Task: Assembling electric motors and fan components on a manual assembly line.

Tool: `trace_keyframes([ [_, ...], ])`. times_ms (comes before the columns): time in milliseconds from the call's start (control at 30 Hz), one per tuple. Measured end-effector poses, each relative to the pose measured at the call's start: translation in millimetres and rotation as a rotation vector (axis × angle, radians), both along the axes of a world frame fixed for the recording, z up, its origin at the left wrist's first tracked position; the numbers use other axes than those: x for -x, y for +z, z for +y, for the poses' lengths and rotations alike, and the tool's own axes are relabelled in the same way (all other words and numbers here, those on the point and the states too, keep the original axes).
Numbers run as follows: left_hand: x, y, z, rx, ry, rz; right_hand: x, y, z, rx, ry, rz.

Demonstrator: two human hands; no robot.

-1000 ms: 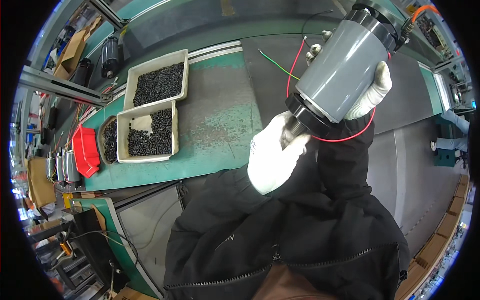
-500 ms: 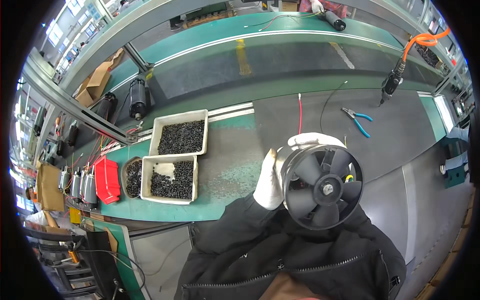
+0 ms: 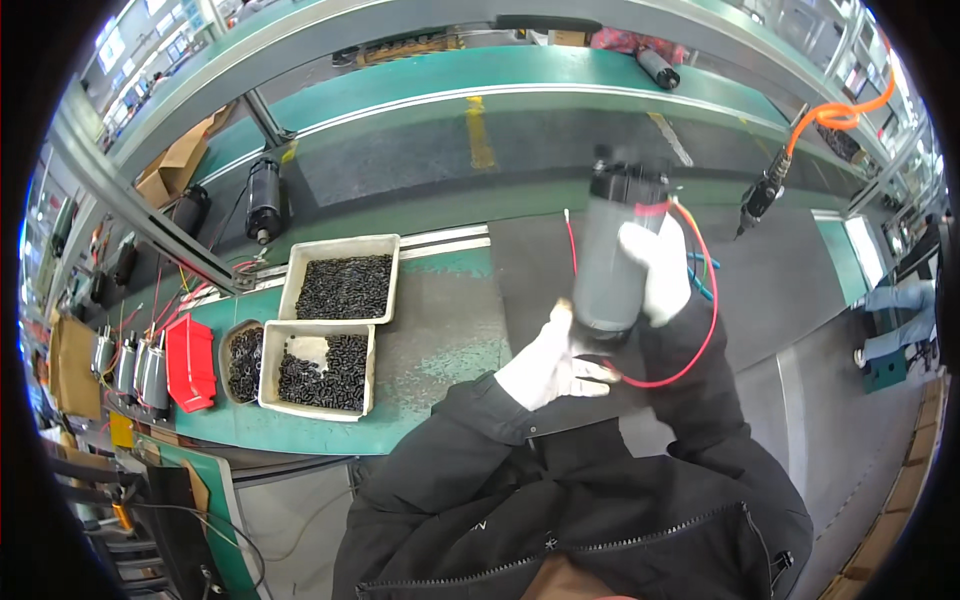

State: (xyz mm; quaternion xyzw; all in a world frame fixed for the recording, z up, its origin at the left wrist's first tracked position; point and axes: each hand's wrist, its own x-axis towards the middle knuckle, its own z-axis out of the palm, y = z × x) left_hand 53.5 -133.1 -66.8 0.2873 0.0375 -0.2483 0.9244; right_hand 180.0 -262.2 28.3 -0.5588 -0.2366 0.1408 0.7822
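A grey cylindrical motor [image 3: 612, 255] with a black end is held upright, slightly blurred, above the dark mat. My right hand [image 3: 660, 265], in a white glove, is closed round its right side. A red wire [image 3: 716, 315] loops from the motor's upper end past my right wrist and down near its lower end. My left hand [image 3: 550, 365], also gloved, is beside the motor's lower end, thumb raised and fingers apart. Whether it touches the motor I cannot tell. Blue-handled pliers [image 3: 703, 288] lie partly hidden behind my right hand.
Two white bins [image 3: 397, 280] of small black parts stand left, by a round tray [image 3: 229, 385] and a red bin [image 3: 190, 360]. An electric screwdriver [image 3: 765, 195] hangs right on an orange coiled cord [image 3: 835, 115]. Another motor [image 3: 263, 200] stands behind the bins.
The motor has turned from its fan end facing me to upright and risen. My right hand, hidden before, now shows on it; my left hand has come away from its side, lower down.
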Motion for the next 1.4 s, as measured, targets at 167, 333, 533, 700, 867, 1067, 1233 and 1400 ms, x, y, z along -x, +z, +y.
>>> trace_keyframes([
  [167,-8,-20,27,-0.025,-0.041,-0.078,-164,-7,-6,0.297,-0.171,0.128],
  [333,-12,-51,38,0.398,-0.112,-0.070,-311,0,-14,0.904,-0.487,-0.028],
  [533,-12,-53,32,0.439,-0.196,-0.087,-386,-48,40,1.183,-0.512,-0.400],
  [700,-16,-59,17,0.852,-0.206,-0.084,-435,-81,68,1.333,-0.278,-0.688],
  [867,-14,-34,29,0.301,-0.156,-0.218,-548,-104,-26,0.905,0.078,-0.706],
  [1067,-4,-53,32,0.334,-0.074,-0.090,-453,-144,70,1.404,-0.159,-0.488],
  [1233,-29,-78,9,0.620,-0.109,-0.016,-449,-129,41,1.397,-0.162,-0.613],
  [1400,-31,-79,3,0.692,-0.150,-0.034,-509,-154,11,1.587,-0.358,-0.817],
])
